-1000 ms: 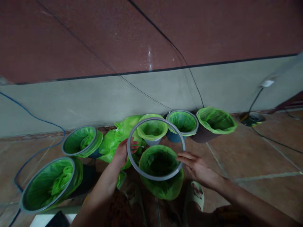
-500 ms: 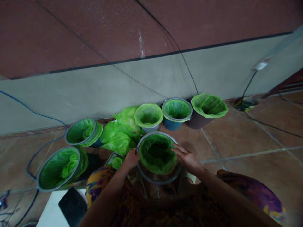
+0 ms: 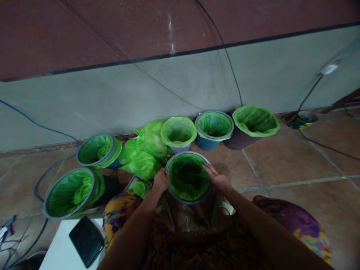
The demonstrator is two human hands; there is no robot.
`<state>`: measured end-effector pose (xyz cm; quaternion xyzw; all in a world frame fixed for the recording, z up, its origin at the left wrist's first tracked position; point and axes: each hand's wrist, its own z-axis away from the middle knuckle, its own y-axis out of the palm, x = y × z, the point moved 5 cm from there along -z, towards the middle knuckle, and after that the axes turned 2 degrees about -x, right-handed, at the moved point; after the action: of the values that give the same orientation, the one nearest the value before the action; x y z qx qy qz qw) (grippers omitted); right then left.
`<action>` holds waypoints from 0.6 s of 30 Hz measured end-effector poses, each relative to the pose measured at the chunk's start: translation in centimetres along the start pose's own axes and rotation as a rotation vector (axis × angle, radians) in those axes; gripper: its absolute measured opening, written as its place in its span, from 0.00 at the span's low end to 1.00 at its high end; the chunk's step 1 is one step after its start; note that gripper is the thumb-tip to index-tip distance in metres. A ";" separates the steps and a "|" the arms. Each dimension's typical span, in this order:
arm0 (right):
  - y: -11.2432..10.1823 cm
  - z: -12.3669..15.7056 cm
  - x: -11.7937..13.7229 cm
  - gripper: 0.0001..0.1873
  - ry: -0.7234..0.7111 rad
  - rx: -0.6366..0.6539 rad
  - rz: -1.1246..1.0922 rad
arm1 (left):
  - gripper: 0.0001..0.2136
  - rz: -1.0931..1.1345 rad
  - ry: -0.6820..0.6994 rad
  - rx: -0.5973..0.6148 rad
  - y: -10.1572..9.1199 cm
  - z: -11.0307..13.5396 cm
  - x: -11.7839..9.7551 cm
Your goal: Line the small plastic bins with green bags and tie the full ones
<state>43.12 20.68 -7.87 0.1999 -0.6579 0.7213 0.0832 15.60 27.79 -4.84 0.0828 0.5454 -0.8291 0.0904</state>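
Between my knees is a bin lined with a thin green plastic bag, and a grey rim ring encircles the bag's mouth. My left hand is closed on the left side of this ring, the thumb side towards the bag. On the opposite side, my right hand lies against the rim with its fingers stretched out and nearly straight, their tips over the bag's edge. The bin's body is mostly hidden below the ring. Left of my left hand sits a small tray with crumpled green plastic in it.
Along the wall stand a pale lined bin, a blue lined bin and a brown lined bin. Filled green bags lie beside them. Two ringed bins stand left, near a blue cable. A phone rests on a white surface.
The ring's near side has come up and closer to the bag, so the gap below the bag is gone. Both hands stay at the rim. The view has shifted slightly.
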 end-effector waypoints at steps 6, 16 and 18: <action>-0.7 -0.7 0.4 0.33 0.037 0.006 0.056 | 0.13 0.001 -0.007 -0.007 0.2 -0.5 -0.2; -0.9 -1.4 0.7 0.36 0.018 -0.039 0.069 | 0.14 -0.034 -0.035 -0.033 0.6 -1.0 0.0; -0.7 -1.5 0.7 0.37 0.049 -0.034 0.072 | 0.14 -0.036 -0.042 -0.054 0.7 -1.0 0.1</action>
<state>42.48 22.13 -7.06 0.1570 -0.6744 0.7174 0.0768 15.72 28.46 -5.86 0.0533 0.5669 -0.8172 0.0892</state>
